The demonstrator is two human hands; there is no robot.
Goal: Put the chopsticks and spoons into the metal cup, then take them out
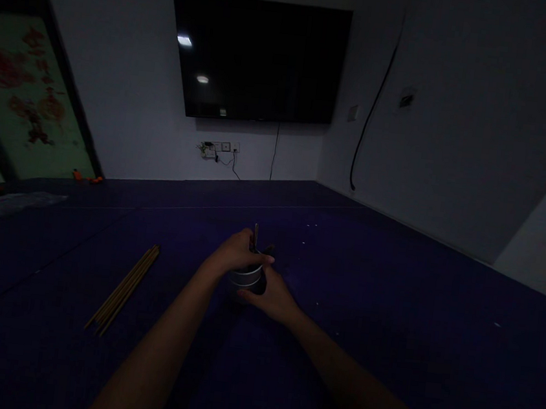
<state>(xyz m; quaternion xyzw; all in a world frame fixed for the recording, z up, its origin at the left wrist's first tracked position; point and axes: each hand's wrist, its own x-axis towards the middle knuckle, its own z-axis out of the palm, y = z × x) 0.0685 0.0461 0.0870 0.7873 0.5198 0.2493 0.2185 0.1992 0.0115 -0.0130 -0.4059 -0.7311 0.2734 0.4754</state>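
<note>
A light-coloured cup [246,278] with ridged bands stands in front of me on the dark purple surface. My right hand [274,296] is wrapped around its right side, the thumb across the front. Over the cup's mouth is my left hand [239,252], its thumb reaching across the rim and its fingers curled at the far side. A thin upright stick-like piece [256,230] shows at those fingers, and a dark rounded end [269,250] pokes out beside them. What the left fingers grip is too dark to tell. To the left lies a bundle of chopsticks [124,288].
A large television [263,60] hangs on the far wall above sockets [223,147] with cords. Small white bits [303,243] are scattered right of the cup. Clear plastic [4,203] and orange items [88,178] lie at the far left.
</note>
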